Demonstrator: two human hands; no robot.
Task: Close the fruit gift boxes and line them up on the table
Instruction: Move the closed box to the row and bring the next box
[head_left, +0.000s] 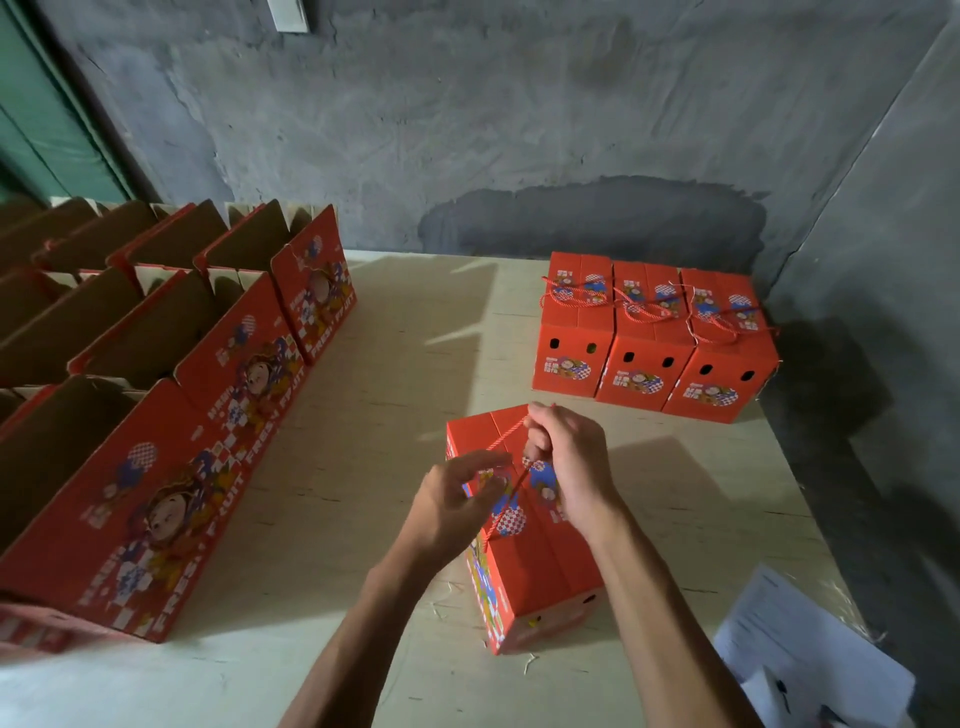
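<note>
Three closed red cardboard fruit gift boxes (655, 338) are already standing side by side, touching, well beyond my grip toward the far right corner of the pale wooden table (405, 332); I am taking them as the start of the line, so the box in front of me likely belongs beside them. That box, a red printed cardboard gift box with its top flaps folded shut (524, 551), is sitting directly under both my hands, close to me, because I am working on its red-and-white twisted cord handle (511, 434). My right hand (566, 462) is curling its fingers round the cord and pulling it up taut from the top of the box, which is keeping the flaps drawn together. My left hand (457, 499) is hovering just to the left of the cord with its fingers loosely bent; I cannot tell whether its fingertips are pinching the strand or only steadying the lid. Far to the left of my grip, rows of open red cardboard boxes with brown insides (156, 374) are waiting, flaps up, so most of the job is still ahead. To the lower right, white paper sheets (810, 654) are lying at the table's edge.
</note>
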